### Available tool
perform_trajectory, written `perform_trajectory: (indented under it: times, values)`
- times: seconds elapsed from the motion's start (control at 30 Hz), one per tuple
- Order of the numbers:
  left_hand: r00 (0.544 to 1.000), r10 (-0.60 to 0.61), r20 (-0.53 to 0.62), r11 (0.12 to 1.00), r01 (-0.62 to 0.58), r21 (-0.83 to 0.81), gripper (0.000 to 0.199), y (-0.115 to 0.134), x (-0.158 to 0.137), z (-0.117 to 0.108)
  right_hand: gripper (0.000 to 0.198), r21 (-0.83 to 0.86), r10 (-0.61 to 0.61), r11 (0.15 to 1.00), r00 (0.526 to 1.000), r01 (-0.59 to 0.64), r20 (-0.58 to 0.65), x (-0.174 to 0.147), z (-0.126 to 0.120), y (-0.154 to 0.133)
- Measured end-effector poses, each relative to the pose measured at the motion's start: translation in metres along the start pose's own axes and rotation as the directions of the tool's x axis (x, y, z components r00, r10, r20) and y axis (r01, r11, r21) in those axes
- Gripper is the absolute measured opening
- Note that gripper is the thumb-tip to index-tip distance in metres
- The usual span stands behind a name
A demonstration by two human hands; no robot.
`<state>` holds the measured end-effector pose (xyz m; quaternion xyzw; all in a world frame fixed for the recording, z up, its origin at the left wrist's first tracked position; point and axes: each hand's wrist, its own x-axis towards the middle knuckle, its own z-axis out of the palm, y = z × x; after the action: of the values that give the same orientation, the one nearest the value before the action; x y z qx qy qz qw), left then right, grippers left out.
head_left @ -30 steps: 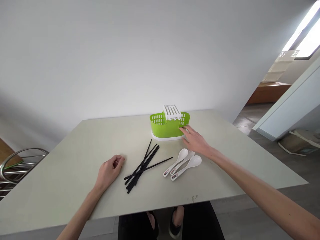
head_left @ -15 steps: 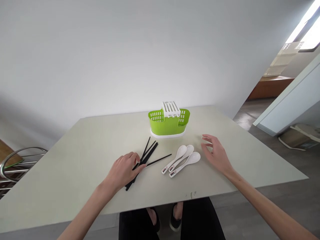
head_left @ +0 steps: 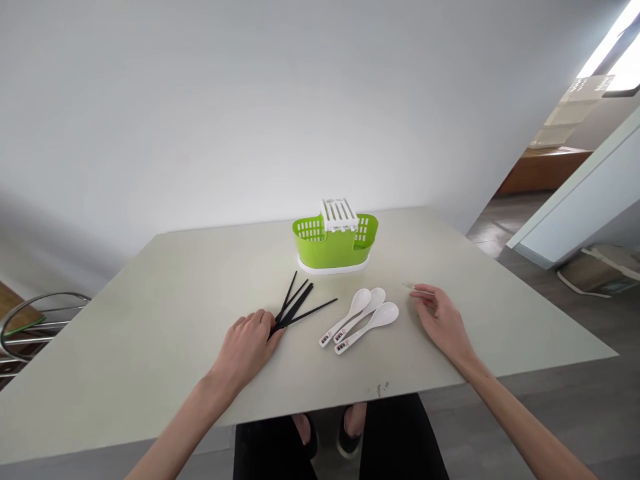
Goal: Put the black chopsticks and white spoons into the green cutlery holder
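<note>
Several black chopsticks (head_left: 300, 301) fan out from under my left hand (head_left: 249, 345), whose fingers are wrapped round their near ends on the table. To their right lie three white spoons (head_left: 369, 327), bowls pointing away from me and printed handle ends toward me. My right hand (head_left: 442, 325) rests on the table just right of the spoons, apart from them. Its fingers are loosely curled with a gap to the thumb, and I see nothing held in it. Behind the spoons and chopsticks stands a green utensil basket (head_left: 327, 252) with a white slatted top and white base.
The pale table (head_left: 200, 280) meets a white wall (head_left: 300, 113) at the back. A metal-framed rack or stool (head_left: 50, 327) stands beyond the left edge. Dark marks (head_left: 379, 389) show at the table's front edge, above my legs. A beige item (head_left: 600, 270) lies on the floor at right.
My left hand has closed round the near ends of the chopsticks, which stuck out below it before. My right hand has shifted slightly down and toward the right.
</note>
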<state>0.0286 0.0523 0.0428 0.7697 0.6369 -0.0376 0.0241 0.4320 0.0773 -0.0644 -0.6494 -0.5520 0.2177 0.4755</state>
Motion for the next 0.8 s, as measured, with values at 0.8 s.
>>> perform_trajectory:
  times: [0.8]
  values:
    - [0.989, -0.138, 0.052, 0.548, 0.12, -0.828, 0.042, -0.016, -0.026, -0.021, 0.034, 0.023, -0.01, 1.0, 1.0, 0.011, -0.027, -0.005, -0.005, -0.023]
